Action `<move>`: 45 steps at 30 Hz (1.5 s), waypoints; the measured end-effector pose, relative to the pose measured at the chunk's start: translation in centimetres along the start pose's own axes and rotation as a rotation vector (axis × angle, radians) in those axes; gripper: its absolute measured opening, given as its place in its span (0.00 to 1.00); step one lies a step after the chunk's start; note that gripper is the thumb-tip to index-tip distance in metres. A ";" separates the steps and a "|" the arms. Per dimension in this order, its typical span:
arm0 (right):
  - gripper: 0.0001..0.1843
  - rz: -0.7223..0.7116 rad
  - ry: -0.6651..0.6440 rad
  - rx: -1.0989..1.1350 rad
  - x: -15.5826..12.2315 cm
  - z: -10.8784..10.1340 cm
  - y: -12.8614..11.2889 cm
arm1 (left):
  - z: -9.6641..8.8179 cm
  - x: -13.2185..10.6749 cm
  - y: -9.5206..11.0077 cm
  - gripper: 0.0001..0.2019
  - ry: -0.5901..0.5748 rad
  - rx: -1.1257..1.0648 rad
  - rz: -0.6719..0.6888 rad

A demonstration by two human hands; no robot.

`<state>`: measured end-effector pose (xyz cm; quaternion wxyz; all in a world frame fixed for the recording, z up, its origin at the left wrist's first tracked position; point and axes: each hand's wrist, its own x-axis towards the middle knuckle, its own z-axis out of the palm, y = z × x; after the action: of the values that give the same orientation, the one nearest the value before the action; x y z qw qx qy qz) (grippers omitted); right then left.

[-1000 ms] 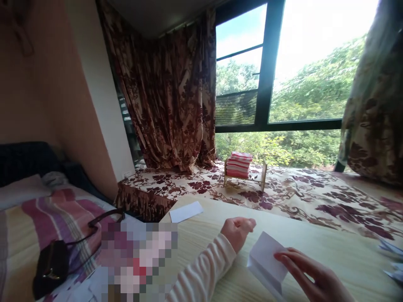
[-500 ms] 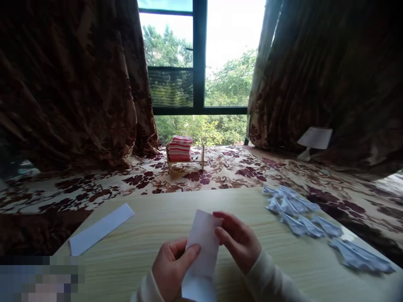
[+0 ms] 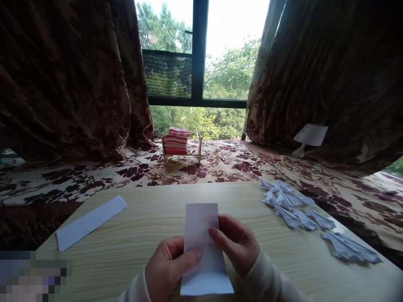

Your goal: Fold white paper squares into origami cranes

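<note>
A narrow white sheet of paper stands tilted toward me over the middle of the table, its lower end flaring out. My left hand pinches it at the left edge, thumb flat across the front and fingers behind. On the right edge, higher up, my right hand grips it the same way. Several folded white paper planes lie in overlapping groups on the right side of the table. At the left lies a long white paper strip, possibly a stack.
The pale wooden table has slanting side edges. Behind it, a flowered cloth carries a small wooden rack with folded red-and-white cloths and a white lamp. Dark curtains flank the window.
The paper has turned from a slant to nearly straight and flat toward me. My right thumb has moved slightly down and inward onto its front. The whole view has shifted a little.
</note>
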<state>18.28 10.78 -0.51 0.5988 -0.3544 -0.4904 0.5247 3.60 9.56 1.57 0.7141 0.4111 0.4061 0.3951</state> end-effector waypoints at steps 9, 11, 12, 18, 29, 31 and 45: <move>0.13 0.035 -0.108 -0.022 -0.1 0.1 0.4 | -0.7 0.5 -0.4 0.19 0.046 -0.015 -0.001; 0.10 -0.026 -0.124 -0.080 -0.2 0.0 0.5 | -0.7 0.6 -0.4 0.17 0.061 -0.047 0.001; 0.08 -0.076 -0.142 -0.125 -0.1 -0.2 0.5 | -0.7 0.6 -0.3 0.17 0.071 -0.069 -0.012; 0.12 -0.296 -0.132 -0.356 0.0 -0.6 0.0 | -0.1 0.4 0.3 0.17 0.077 -0.273 -0.156; 0.18 0.128 0.025 -0.185 0.1 -0.7 0.6 | -0.7 0.8 -0.8 0.15 0.259 0.120 0.133; 0.18 0.146 -0.029 -0.168 0.0 -0.6 0.8 | -0.5 0.7 -0.7 0.15 0.281 0.159 0.159; 0.18 0.193 -0.068 -0.100 -0.3 0.0 1.8 | -0.8 0.8 -1.0 0.16 0.262 0.034 0.072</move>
<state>17.80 10.85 -2.31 0.5100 -0.4116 -0.4995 0.5665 3.42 10.17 0.16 0.6332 0.3822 0.4877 0.4638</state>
